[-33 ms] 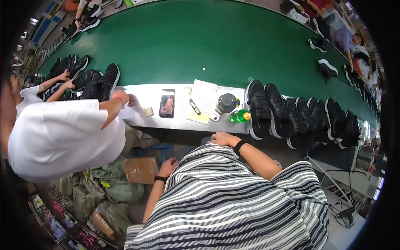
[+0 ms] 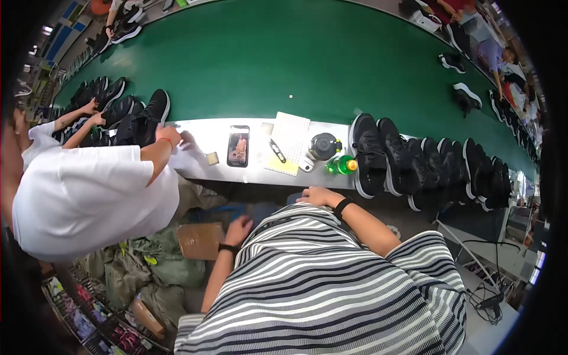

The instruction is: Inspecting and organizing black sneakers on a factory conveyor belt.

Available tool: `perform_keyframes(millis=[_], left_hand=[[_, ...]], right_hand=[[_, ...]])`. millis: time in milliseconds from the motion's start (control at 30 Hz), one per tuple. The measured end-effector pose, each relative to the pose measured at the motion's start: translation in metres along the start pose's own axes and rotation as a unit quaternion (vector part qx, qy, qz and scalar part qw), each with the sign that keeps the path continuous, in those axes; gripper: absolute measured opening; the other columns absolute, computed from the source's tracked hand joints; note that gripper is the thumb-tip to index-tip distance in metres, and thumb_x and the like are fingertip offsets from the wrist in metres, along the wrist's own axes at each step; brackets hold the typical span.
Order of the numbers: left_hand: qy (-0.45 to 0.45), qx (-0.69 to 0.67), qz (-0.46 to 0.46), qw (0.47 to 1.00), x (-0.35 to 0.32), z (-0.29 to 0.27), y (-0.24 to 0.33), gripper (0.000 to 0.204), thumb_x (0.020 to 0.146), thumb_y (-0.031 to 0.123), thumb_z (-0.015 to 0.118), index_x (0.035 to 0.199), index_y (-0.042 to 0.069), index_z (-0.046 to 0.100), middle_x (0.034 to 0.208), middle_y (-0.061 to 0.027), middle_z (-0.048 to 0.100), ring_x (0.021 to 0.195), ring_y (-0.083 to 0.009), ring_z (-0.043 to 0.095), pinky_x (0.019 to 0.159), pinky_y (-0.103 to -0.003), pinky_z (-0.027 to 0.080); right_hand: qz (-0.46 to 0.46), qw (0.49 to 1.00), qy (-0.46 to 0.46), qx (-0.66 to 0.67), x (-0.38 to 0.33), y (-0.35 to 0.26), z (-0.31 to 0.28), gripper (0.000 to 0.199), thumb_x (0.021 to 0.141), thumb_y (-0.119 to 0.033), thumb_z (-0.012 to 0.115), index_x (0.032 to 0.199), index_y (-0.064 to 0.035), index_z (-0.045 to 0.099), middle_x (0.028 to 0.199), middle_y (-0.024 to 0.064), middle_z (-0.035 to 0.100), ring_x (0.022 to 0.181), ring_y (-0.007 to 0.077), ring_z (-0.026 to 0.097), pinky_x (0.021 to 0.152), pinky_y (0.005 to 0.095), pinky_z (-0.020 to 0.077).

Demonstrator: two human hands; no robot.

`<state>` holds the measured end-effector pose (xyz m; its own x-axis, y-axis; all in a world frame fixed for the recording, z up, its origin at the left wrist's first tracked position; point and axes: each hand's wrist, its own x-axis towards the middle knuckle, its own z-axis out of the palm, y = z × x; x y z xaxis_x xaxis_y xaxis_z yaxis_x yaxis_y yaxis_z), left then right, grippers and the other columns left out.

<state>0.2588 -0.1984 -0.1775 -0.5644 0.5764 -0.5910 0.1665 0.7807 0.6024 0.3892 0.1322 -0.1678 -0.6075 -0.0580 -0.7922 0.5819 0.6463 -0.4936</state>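
My left hand (image 2: pixel 239 228), with a black band at the wrist, hangs low beside my striped shirt, below the bench edge. Its fingers are partly hidden, so their pose is unclear. Just under the bench edge, my right hand (image 2: pixel 319 196) rests at the front of my body, fingers loosely extended and holding nothing. Nearest to it on the bench are a green bottle (image 2: pixel 338 165) with an orange cap and a dark lidded drinking bottle (image 2: pixel 323 147). Left of these lie thread snips (image 2: pixel 277 151) on a paper sheet (image 2: pixel 291 131) and a phone (image 2: pixel 238 146) with its screen lit.
Black sports shoes (image 2: pixel 368 157) line the bench on the right. A green conveyor belt (image 2: pixel 248 59) runs beyond, with loose shoes (image 2: pixel 466 96) far right. At left, a person in a white shirt (image 2: pixel 94 195) handles shoes. A cardboard box (image 2: pixel 200 241) and olive sacks (image 2: pixel 171 260) sit below.
My left hand has shifted slightly, and more of a blue trouser leg shows beside it. My right hand stays in nearly the same place.
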Motion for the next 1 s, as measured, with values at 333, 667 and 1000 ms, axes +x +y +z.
perform_keyframes(millis=[333, 667, 1000], left_hand=[[0.196, 0.111, 0.079, 0.971, 0.18, -0.101, 0.09, 0.094, 0.061, 0.043, 0.08, 0.13, -0.005, 0.039, 0.114, -0.0243, 0.049, 0.105, -0.0402, 0.05, 0.089, -0.044, 0.044], [0.149, 0.157, 0.026, 0.976, 0.21, -0.078, 0.113, 0.098, 0.058, 0.042, 0.077, 0.133, -0.004, 0.032, 0.117, -0.0203, 0.041, 0.107, -0.0404, 0.044, 0.081, -0.054, 0.046], [0.164, 0.103, 0.005, 0.981, 0.199, -0.051, 0.119, 0.102, 0.061, 0.044, 0.075, 0.135, -0.007, 0.028, 0.12, -0.0242, 0.039, 0.108, -0.0429, 0.043, 0.088, -0.051, 0.043]], right_hand=[[0.024, 0.978, 0.076, 0.194, -0.003, 0.018, 0.013, 0.044, 0.093, -0.042, 0.044, 0.112, -0.0069, 0.062, 0.114, 0.0147, 0.06, 0.107, 0.0327, 0.052, 0.092, 0.0383, 0.0408], [0.111, 0.937, 0.213, 0.254, -0.028, -0.01, 0.023, 0.044, 0.09, -0.047, 0.049, 0.106, -0.0089, 0.065, 0.104, 0.0193, 0.058, 0.101, 0.0347, 0.054, 0.089, 0.0389, 0.0429], [0.087, 0.939, 0.175, 0.283, -0.061, 0.043, -0.004, 0.051, 0.094, -0.043, 0.044, 0.127, -0.0052, 0.053, 0.129, 0.0173, 0.054, 0.119, 0.0317, 0.05, 0.1, 0.0343, 0.0376]])
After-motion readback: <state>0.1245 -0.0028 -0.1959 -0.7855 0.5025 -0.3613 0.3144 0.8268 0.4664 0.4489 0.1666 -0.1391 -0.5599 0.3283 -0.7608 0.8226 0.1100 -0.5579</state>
